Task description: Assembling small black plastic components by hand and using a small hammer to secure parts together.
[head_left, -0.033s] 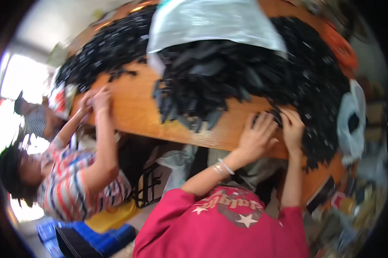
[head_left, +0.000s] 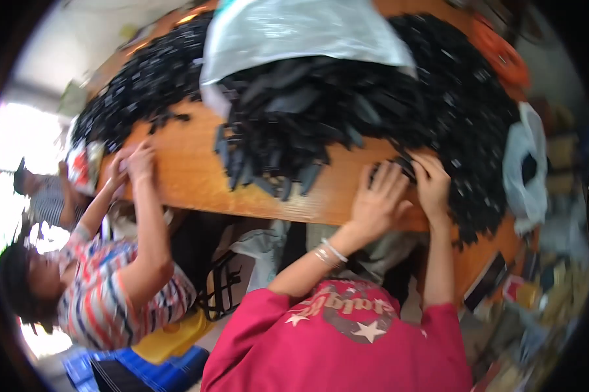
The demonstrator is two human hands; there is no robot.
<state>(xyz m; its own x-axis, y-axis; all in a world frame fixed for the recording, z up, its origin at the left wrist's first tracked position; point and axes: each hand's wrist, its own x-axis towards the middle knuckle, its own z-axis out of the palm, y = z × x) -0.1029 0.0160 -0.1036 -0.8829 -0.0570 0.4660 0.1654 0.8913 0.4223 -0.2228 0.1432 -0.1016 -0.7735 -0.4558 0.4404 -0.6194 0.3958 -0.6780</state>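
Both my hands work at the near edge of an orange-brown wooden table (head_left: pixel 183 166), just beside a wide heap of small black pieces (head_left: pixel 471 124). My left hand (head_left: pixel 379 199), with bracelets at its wrist, lies palm down, fingers stretched over a dark piece. Close on its right, my right hand (head_left: pixel 433 183) has its fingers bent and pinched on a slim black strip (head_left: pixel 404 167) lying between the hands. Fingertips partly hide the strip, so its exact kind cannot be made out. In front, flat black strips (head_left: pixel 320 108) spill from a white plastic sack (head_left: pixel 307 32).
At the left a co-worker in a striped shirt (head_left: pixel 115 287) holds both hands (head_left: pixel 131 163) together at the table edge, near another black heap (head_left: pixel 151 85). A white plastic bag (head_left: pixel 526 166) hangs at the right edge. An orange bag (head_left: pixel 500 52) lies behind the right heap.
The whole view has shifted slightly, so the table and sack sit further left and higher. My hands keep nearly the same place by the black strip.
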